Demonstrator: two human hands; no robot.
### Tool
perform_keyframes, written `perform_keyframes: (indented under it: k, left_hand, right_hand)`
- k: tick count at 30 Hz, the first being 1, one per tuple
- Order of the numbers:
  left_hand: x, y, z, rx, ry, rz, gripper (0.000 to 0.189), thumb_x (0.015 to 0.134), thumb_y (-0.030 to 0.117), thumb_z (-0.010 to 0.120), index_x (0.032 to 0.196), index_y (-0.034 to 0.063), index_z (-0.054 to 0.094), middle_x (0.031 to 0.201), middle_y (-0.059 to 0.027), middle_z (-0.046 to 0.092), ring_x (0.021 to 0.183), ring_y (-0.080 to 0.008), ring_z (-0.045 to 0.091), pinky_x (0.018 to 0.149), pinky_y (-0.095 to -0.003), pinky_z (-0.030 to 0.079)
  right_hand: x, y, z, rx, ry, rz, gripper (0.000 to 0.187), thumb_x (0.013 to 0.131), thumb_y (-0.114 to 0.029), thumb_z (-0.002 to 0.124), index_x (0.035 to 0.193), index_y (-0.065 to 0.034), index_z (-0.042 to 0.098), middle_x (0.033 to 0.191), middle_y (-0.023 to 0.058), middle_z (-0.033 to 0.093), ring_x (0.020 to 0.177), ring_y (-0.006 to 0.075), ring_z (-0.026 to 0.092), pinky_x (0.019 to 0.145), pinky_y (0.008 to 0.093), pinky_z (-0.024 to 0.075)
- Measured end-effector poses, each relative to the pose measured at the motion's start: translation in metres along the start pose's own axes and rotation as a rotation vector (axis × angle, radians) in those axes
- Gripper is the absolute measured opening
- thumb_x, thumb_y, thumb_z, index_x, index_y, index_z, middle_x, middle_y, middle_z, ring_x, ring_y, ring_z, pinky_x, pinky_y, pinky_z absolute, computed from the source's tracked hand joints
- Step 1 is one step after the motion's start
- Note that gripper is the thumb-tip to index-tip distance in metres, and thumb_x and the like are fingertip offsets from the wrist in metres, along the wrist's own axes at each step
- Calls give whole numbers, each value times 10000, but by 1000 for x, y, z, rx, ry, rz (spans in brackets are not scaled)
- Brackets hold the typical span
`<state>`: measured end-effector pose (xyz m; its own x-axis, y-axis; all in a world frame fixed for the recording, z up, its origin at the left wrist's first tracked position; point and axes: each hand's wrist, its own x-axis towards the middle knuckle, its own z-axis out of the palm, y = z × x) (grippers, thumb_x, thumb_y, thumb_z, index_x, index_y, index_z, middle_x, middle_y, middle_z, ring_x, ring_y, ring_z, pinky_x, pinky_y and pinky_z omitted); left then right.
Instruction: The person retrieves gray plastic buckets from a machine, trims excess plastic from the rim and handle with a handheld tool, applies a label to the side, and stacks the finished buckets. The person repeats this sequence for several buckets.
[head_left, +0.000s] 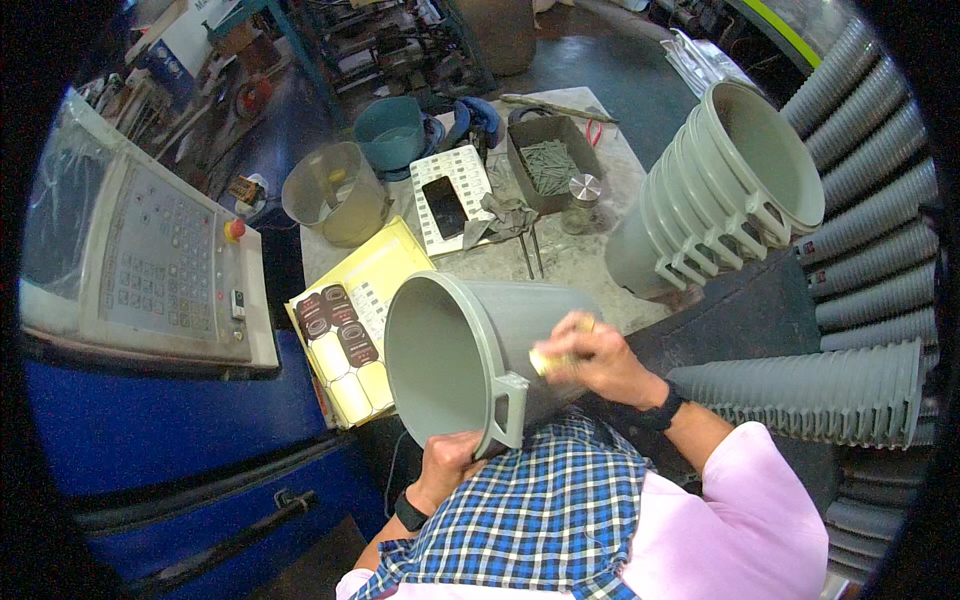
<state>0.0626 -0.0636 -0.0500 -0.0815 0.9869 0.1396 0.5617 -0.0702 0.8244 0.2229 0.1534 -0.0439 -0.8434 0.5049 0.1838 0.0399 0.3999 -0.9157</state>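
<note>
A grey plastic bucket (517, 315) lies tilted on its side against my apron, its mouth turned left and a loop handle (511, 411) on the rim. My left hand (452, 454) grips the lower rim, with part of the fingers hidden. On the bucket's outer wall, my right hand (589, 356) is blurred and pinches a small pale-yellow piece (541, 362), too blurred to name. Left of the bucket lies a yellow sheet of stickers (345, 341); several dark brown oval labels remain beside bare yellow ovals.
Nested grey buckets (675, 195) stand on the worktable (465, 268) at right; more stacks (810, 390) lie beyond. The table also bears a smartphone (445, 208), a grey rag (501, 219), a bin of screws (551, 166) and a clear tub (335, 196). A machine control panel (161, 262) stands left.
</note>
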Motion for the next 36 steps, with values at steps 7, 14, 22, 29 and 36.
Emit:
perform_keyframes:
  k: [7, 14, 22, 29, 36]
  left_hand:
    - [-2, 2, 7, 28, 61, -56, 274, 653, 71, 655, 927, 55, 658, 716, -151, 621, 656, -297, 630, 543, -334, 486]
    - [6, 5, 6, 96, 226, -323, 137, 758, 118, 673, 838, 16, 630, 688, -194, 596, 604, -351, 593, 507, -382, 449]
    - [23, 4, -13, 41, 291, -498, 169, 768, 143, 664, 850, 4, 614, 690, -197, 593, 640, -371, 583, 544, -392, 441]
    - [20, 16, 3, 67, 177, -485, 182, 747, 128, 678, 912, 62, 638, 694, -183, 591, 634, -361, 583, 523, -388, 442]
    - [19, 15, 7, 99, 134, -395, 168, 754, 152, 670, 901, 75, 642, 698, -169, 600, 624, -356, 583, 509, -397, 447]
  right_hand:
    - [11, 41, -9, 134, 498, 284, 293, 801, -179, 693, 1033, -6, 645, 892, 33, 593, 776, 89, 533, 720, 224, 441]
    - [-14, 75, 14, 311, 375, 539, 347, 803, -147, 672, 1098, 15, 589, 870, 35, 604, 729, 84, 535, 679, 217, 452]
    - [4, 35, 35, 385, 262, 474, 198, 872, -183, 573, 988, -30, 619, 692, -56, 494, 551, 15, 397, 477, 175, 312]
    - [50, -9, 27, 532, -9, 343, 240, 873, -239, 610, 969, -19, 624, 724, -37, 532, 620, 33, 441, 549, 192, 354]
    - [48, -9, 18, 685, -113, 562, 230, 837, -255, 656, 893, -37, 610, 609, -37, 482, 482, 32, 398, 420, 181, 298]
